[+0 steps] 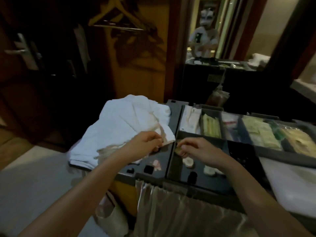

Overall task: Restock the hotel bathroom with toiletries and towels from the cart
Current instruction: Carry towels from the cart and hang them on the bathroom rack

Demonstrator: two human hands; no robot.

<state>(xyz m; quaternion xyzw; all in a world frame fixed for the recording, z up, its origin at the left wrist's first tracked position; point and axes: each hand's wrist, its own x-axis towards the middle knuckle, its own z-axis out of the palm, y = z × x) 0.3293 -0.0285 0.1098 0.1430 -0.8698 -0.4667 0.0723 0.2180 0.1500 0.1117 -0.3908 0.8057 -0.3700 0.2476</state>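
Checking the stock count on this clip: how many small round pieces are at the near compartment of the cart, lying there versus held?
Round pieces lying in the cart tray: 2
Round piece pinched in the right hand: 1
Total: 3

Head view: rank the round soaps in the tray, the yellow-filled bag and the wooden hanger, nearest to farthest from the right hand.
1. Round soaps, in the tray just below the right hand.
2. Yellow-filled bag, cart's far right.
3. Wooden hanger, upper left, far behind.
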